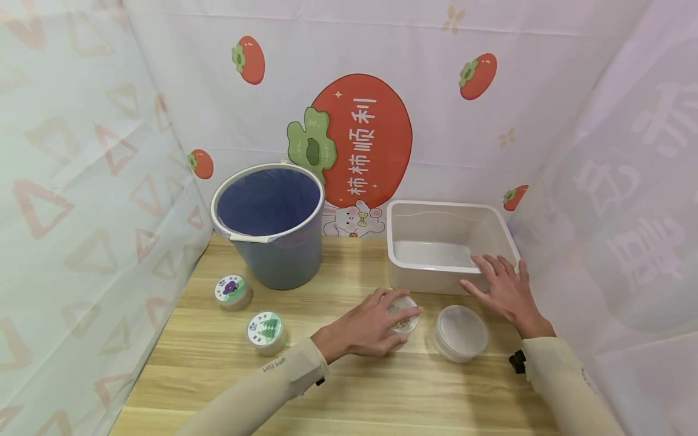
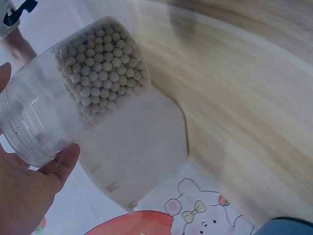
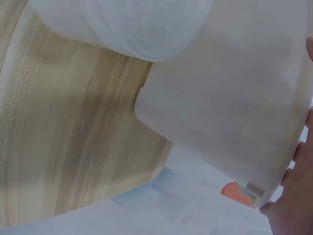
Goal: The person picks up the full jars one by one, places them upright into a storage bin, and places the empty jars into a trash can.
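hands (image 1: 371, 327) (image 1: 507, 295) @ jar (image 2: 80, 88), bin (image 1: 431, 278); tub (image 1: 462, 332) btwn

beads (image 2: 105, 71): beige | basin (image 1: 431, 277): white | bucket (image 1: 291, 260): blue | tabletop (image 1: 371, 393): tan woodgrain | sleeves (image 1: 256, 390): cream

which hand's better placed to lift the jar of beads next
Probably the left hand: it grips the jar of beads near the mouth, while the right hand is over at the white bin.
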A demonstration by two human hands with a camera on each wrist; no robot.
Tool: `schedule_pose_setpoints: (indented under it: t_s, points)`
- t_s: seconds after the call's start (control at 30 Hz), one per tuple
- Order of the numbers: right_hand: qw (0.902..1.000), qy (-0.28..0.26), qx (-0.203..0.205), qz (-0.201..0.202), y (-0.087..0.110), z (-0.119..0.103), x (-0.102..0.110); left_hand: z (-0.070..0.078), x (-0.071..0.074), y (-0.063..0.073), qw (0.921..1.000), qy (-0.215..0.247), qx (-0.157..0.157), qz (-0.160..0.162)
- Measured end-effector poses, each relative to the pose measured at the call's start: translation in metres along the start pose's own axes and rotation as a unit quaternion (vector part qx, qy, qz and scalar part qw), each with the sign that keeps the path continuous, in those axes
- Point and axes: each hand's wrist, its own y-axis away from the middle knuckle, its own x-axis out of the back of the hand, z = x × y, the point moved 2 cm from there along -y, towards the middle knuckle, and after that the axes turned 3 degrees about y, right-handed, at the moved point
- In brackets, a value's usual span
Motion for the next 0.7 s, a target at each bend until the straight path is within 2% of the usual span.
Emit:
schedule_pose_setpoints:
  t_s: [0.27, 0.7]
  points:
    - [0.9999, 0.01, 0.005, 0.013, 0.001, -0.001, 0.0, 0.004, 0.034, -0.01, 0.999, -0.027, -0.021, 0.03]
    - [0.9998, 0.012, 0.001, 0.013, 0.001, 0.0, -0.002, -0.002, 0.083, -0.027, 0.9954, 0.021, -0.012, 0.092]
